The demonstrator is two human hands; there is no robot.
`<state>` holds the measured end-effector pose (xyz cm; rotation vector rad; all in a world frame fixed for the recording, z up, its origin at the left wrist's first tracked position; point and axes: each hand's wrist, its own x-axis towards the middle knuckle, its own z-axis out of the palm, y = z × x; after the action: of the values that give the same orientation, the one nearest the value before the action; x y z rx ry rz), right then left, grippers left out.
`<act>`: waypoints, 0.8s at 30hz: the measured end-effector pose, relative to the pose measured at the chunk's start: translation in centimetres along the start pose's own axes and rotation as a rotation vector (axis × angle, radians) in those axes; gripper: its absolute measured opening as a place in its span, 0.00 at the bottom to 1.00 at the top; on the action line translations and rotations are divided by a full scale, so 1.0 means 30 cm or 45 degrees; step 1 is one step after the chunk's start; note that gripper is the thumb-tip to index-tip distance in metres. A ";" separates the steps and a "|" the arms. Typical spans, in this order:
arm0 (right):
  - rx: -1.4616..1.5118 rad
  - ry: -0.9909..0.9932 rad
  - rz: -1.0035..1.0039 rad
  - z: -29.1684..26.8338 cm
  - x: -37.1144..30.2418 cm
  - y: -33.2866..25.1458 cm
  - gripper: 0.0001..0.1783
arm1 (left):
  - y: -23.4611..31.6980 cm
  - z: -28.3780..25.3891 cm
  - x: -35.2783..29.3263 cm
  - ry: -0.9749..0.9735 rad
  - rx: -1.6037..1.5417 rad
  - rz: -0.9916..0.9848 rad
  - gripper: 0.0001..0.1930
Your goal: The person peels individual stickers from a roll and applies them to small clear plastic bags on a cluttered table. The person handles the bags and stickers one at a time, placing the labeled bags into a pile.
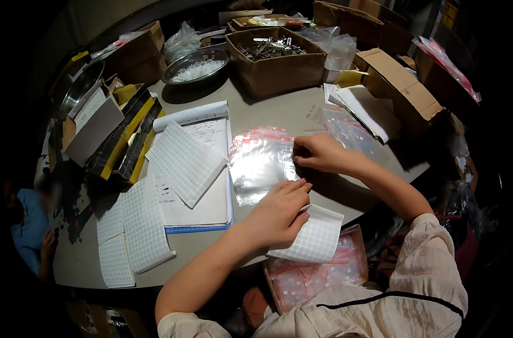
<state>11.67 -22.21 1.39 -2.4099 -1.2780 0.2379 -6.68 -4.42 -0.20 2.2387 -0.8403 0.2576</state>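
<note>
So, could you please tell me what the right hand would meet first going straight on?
Likely the clear, red-edged plastic bags, just left of the right hand; whether they touch is unclear.

The fanned stack of clear, red-edged plastic bags (259, 172) is gleaming smooth and glossy, while the white paper sheet of round grey dots (315, 242) is looking matt. The grey table (245, 115) is showing a smooth, dull finish, and the deep brown cardboard box (279, 77) is appearing matt. The round metal bowl (225, 63) is carrying a dark sheen, and the loose cream cloth sleeve (420, 253) is looking soft, crinkled and unshiny.
</note>
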 end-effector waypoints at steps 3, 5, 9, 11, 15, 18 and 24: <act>-0.159 0.111 0.011 -0.010 -0.004 0.056 0.24 | -0.005 0.016 0.001 0.078 0.064 0.058 0.17; -0.087 -0.048 0.229 -0.075 -0.027 0.010 0.28 | -0.010 0.014 -0.007 0.102 0.100 0.115 0.15; -0.149 -0.181 0.238 -0.077 -0.189 -0.023 0.33 | 0.003 0.012 0.001 0.136 0.116 0.127 0.12; -0.182 -0.221 0.307 -0.091 -0.244 -0.056 0.36 | -0.001 0.019 -0.003 0.162 0.098 0.073 0.11; -0.193 -0.171 0.406 -0.132 -0.316 -0.021 0.41 | 0.003 0.000 0.001 0.165 0.096 0.018 0.10; -0.113 -0.106 0.341 -0.162 -0.343 -0.072 0.35 | -0.002 -0.003 0.007 0.171 0.088 0.043 0.10; -0.304 -0.098 0.070 -0.091 -0.372 -0.096 0.26 | 0.002 -0.009 0.006 0.147 0.071 0.067 0.10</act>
<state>4.05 -30.67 4.66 -2.6631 -1.3425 0.2054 -6.57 -4.34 0.11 2.2313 -0.8402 0.4361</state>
